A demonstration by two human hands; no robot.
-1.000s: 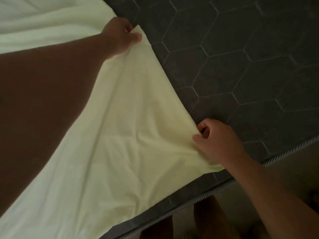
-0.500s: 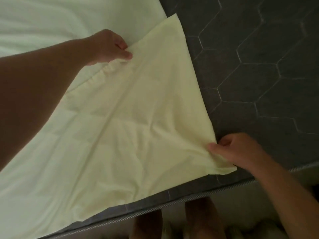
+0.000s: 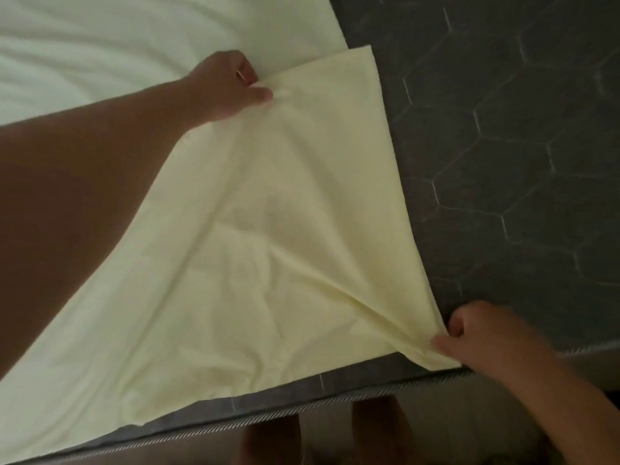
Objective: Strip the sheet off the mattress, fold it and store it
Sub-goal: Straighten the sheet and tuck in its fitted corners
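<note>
Both hands pinch the sheet (image 3: pixel 268 213): left hand (image 3: pixel 224 85) now inside the far corner, right hand (image 3: pixel 476 333) apparently tugging the near corner taut, so we are squaring a fold.

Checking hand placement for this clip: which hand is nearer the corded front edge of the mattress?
Right. The right hand pinches the sheet just above the mattress edge. The left hand pinches the sheet much farther up the bed.

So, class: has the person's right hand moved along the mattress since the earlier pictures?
No, not noticeably. The right hand pinches the sheet corner at the same spot, just inside the near edge of the mattress; mostly the camera has shifted.
</note>
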